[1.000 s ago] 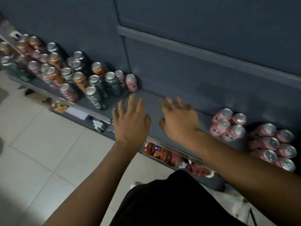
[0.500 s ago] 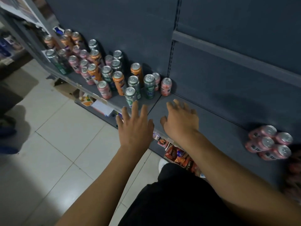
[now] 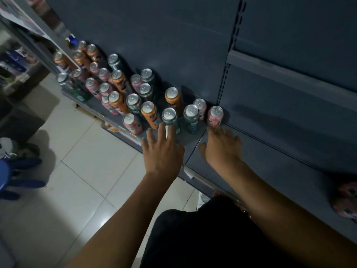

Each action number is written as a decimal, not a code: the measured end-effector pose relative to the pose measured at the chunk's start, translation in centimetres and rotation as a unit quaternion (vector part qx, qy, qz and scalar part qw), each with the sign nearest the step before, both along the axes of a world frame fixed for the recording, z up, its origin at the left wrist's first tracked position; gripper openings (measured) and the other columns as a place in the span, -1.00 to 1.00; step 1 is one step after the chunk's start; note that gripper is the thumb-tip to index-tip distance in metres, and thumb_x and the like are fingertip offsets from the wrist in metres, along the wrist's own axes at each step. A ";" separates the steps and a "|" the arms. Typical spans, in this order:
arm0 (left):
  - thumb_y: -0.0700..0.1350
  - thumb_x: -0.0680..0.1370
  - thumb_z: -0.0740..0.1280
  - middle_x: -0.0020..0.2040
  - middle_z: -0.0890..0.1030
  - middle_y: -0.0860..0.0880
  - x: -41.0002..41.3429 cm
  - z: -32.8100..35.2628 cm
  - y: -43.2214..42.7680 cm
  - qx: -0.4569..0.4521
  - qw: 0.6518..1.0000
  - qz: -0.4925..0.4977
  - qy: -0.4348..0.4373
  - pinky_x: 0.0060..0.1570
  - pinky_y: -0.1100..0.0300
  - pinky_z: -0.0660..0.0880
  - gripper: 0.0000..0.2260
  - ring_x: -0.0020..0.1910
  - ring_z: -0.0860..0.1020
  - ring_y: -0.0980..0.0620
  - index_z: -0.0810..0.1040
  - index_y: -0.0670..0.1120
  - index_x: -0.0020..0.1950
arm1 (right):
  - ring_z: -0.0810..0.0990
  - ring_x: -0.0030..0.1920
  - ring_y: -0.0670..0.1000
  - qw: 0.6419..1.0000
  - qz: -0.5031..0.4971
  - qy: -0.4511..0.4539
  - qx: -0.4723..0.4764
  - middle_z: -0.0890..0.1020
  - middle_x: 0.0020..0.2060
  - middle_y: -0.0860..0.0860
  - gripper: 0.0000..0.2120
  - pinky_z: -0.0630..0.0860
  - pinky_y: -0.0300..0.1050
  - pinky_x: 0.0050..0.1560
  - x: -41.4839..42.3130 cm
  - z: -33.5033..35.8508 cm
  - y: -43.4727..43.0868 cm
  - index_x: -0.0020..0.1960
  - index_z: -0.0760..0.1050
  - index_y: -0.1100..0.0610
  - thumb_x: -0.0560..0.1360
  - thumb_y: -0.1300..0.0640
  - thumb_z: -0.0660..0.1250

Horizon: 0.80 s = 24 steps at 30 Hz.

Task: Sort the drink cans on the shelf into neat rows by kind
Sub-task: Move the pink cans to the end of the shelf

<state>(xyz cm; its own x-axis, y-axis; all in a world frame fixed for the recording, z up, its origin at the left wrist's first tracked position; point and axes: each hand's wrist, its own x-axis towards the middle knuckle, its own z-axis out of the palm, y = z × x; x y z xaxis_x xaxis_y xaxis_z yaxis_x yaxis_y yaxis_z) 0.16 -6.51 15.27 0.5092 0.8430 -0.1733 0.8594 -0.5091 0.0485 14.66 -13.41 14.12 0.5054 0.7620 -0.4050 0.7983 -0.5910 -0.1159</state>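
Both hands reach over the shelf (image 3: 270,157), gripping nothing. The left hand (image 3: 164,153) has its fingers spread, tips right at a green can (image 3: 170,118). The right hand (image 3: 222,149) is open too, just short of a pink can (image 3: 215,115). Beyond the fingers, the mixed cans (image 3: 116,101) stand jumbled; far right, a blurred pink cluster (image 3: 345,202). Most sorting looks undone.

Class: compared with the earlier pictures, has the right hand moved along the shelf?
Yes. The right hand has moved left along the shelf towards the end pink can, now almost touching it.
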 end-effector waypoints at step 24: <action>-0.05 0.64 0.27 0.49 0.39 -0.13 13.6 -7.0 19.6 -0.091 0.968 -0.233 -0.029 0.25 -0.15 0.43 -0.56 0.45 0.34 -0.23 0.32 -0.07 0.52 | 0.46 0.34 0.20 0.946 -0.318 0.068 -0.006 0.43 0.44 0.12 -0.44 0.43 0.05 0.21 3.3 -5.6 8.7 0.56 0.21 0.14 0.63 -0.06 0.17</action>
<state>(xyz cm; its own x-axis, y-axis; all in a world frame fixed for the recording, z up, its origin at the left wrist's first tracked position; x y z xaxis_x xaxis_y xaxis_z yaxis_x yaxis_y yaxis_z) 13.72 13.05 8.30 0.8395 0.4786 -0.2575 0.5325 -0.8189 0.2142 17.99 -4.76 8.47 0.8028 0.3161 -0.5055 0.2591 -0.9486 -0.1816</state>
